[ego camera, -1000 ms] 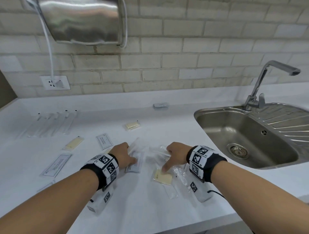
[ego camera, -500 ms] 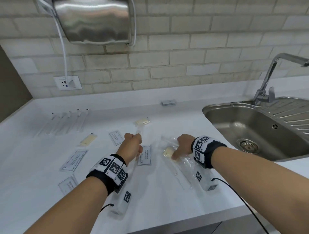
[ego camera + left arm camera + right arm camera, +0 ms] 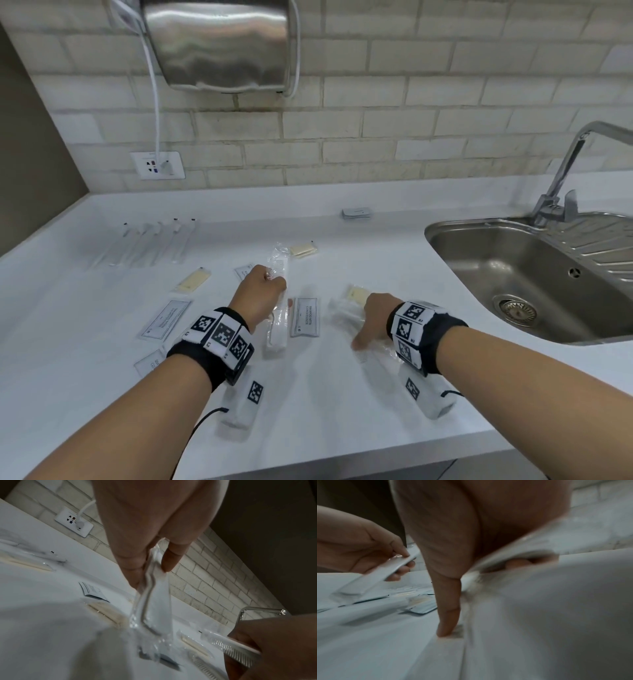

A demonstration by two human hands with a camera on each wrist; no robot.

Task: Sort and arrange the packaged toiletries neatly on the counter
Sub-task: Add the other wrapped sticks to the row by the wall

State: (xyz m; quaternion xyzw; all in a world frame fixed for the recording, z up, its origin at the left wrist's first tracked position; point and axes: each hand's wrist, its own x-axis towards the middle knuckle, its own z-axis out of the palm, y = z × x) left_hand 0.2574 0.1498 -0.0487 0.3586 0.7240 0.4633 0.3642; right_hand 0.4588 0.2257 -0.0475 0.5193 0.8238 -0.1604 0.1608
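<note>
My left hand (image 3: 274, 279) pinches a comb in a clear packet (image 3: 278, 322) near its top and holds it tilted above the white counter (image 3: 308, 411). The left wrist view shows thumb and fingers of the left hand (image 3: 154, 566) on that comb packet (image 3: 154, 601). My right hand (image 3: 368, 318) lies on a small pile of clear packets (image 3: 342, 308) with its thumb down on the counter. Its fingers curl round another clear comb packet (image 3: 235, 650), which crosses the right wrist view as a blurred packet (image 3: 530, 543). A yellow sachet (image 3: 356, 294) lies just beyond the pile.
Several long clear packets (image 3: 154, 243) lie in a row at the back left. White sachets (image 3: 166, 318) (image 3: 305, 317) and yellow sachets (image 3: 193, 279) (image 3: 303, 249) are scattered around the hands. A steel sink (image 3: 513, 281) with a tap (image 3: 565, 171) is at the right. A hand dryer (image 3: 219, 44) hangs on the wall.
My left hand has lifted a comb packet out of the pile and carried it away from me and to the left. My right hand has stayed on the pile and turned its thumb down.
</note>
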